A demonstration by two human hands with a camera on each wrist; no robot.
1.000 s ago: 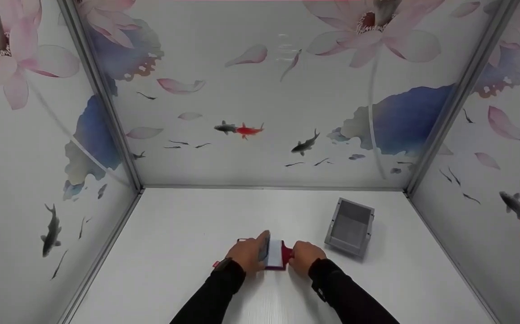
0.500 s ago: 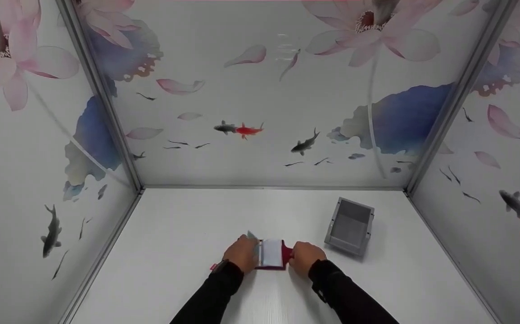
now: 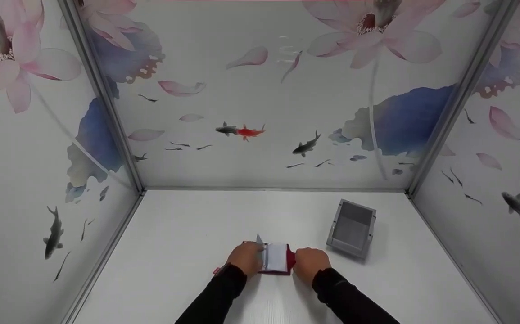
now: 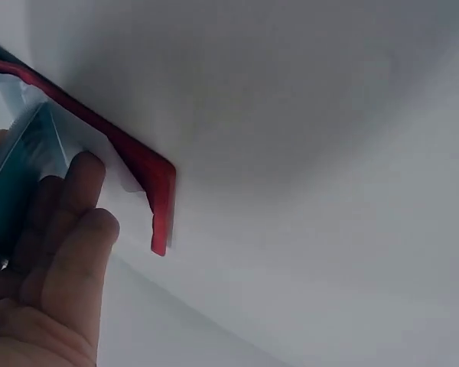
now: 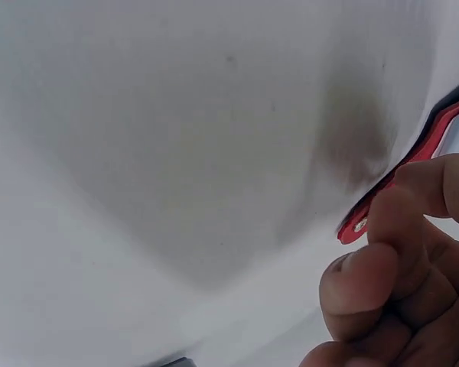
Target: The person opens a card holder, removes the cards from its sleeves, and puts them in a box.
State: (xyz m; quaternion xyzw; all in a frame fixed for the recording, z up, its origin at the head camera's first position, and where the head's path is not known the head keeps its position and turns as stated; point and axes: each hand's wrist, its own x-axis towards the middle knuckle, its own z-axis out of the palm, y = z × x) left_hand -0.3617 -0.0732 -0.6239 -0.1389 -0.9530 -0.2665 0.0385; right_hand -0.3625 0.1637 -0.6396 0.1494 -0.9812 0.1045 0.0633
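An opened red card holder (image 3: 278, 257) with clear plastic pages lies between the hands, just above or on the white table. My left hand (image 3: 245, 257) is at its left side. In the left wrist view, a teal page or card (image 4: 19, 168) stands raised between thumb and fingers, beside the red cover (image 4: 141, 164). My right hand (image 3: 311, 263) holds the holder's right end. The right wrist view has curled fingers (image 5: 359, 283) at the red flap, whose metal snap (image 5: 359, 225) shows. The left hand hides part of the holder.
A grey plastic box (image 3: 352, 227) sits on the white table (image 3: 187, 225), to the right and behind the right hand. Printed panels (image 3: 260, 90) wall the table at the back and on both sides.
The left hand has turned the raised page leftward, uncovering more of the clear page on the right. The right hand keeps its hold on the flap. The view shifts slightly.
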